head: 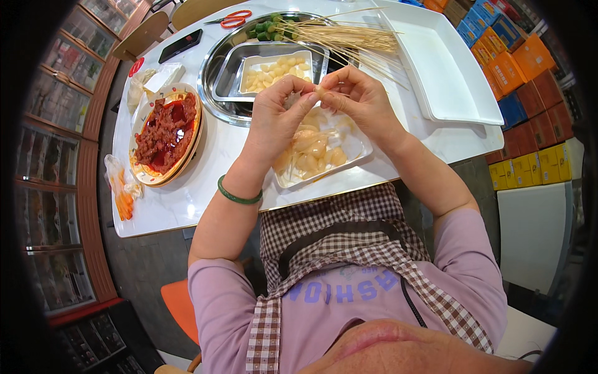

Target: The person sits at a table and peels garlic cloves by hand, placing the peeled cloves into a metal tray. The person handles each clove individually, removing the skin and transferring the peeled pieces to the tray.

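Observation:
My left hand [282,105] and my right hand [362,96] meet fingertip to fingertip above the table. Between them they pinch a small pale food piece [319,90], partly covered by the fingers. Right below is a white tray [367,149] of glossy, translucent oval pieces [310,161], some with stringy membrane. Beyond my left hand, a smaller white tray [243,77] holds smoother pale yellow ovals [273,75]. It sits in a rectangular steel tray [229,68], which rests in a large round steel tray [204,75].
Bamboo skewers [359,37] and cut green cucumber pieces [271,29] lie at the back. A long white tray [444,61] stands right. To the left are a plate [134,128] of red-sauced minced meat, a stained plastic glove [121,196], a phone [181,46] and red-handled scissors [236,18].

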Demonstrator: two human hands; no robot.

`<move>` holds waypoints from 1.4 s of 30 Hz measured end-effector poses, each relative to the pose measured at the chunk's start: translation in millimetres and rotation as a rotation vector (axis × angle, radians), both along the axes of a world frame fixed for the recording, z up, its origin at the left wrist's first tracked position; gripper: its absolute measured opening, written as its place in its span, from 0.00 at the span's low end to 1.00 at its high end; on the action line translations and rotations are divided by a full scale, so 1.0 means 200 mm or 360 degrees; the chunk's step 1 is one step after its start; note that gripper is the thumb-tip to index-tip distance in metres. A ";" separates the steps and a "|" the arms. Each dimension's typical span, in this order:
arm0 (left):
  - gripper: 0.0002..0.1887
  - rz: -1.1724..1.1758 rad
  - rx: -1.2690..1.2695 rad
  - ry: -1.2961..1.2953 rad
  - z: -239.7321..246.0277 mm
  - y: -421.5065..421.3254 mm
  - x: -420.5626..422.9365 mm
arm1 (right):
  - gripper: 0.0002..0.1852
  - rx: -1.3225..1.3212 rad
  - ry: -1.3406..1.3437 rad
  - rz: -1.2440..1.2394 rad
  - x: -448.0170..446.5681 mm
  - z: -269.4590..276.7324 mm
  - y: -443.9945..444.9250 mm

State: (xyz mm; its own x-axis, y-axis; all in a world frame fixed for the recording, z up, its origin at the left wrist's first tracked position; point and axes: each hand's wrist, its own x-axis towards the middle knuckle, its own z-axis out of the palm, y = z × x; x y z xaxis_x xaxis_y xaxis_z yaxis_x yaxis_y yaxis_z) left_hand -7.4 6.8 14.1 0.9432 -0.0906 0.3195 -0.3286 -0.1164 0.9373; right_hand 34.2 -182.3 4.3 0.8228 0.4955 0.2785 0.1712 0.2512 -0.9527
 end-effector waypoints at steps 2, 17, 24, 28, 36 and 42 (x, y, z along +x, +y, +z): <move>0.06 -0.0052 -0.0105 0.0143 0.00 0.02 0.01 | 0.08 0.0076 -0.0011 -0.0014 0.00 -0.01 0.01; 0.06 0.0057 0.0172 -0.0015 -0.01 0.04 0.02 | 0.08 0.0057 0.0028 0.0044 -0.01 -0.01 0.00; 0.06 0.0141 0.0084 -0.0085 -0.03 0.00 0.02 | 0.07 0.0069 -0.0057 -0.0032 -0.01 -0.02 0.03; 0.06 0.0183 0.0163 -0.0046 -0.03 -0.02 0.01 | 0.08 -0.0226 -0.0492 -0.0277 -0.01 -0.02 0.03; 0.09 -0.0177 -0.0329 0.0256 -0.02 0.01 0.01 | 0.09 -0.0151 -0.0150 0.0005 0.01 -0.01 -0.01; 0.10 -0.0280 -0.0434 0.0323 -0.02 0.01 0.01 | 0.13 0.0030 0.0258 0.0177 0.01 0.00 -0.01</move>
State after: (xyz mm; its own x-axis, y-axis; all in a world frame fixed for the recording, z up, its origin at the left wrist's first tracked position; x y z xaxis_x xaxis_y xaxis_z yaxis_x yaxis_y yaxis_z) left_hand -4.7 8.3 10.1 0.9675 -0.1941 0.1623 -0.1257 0.1878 0.9741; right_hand 36.4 -184.6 3.5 0.7981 0.5818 0.1569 -0.0138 0.2779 -0.9605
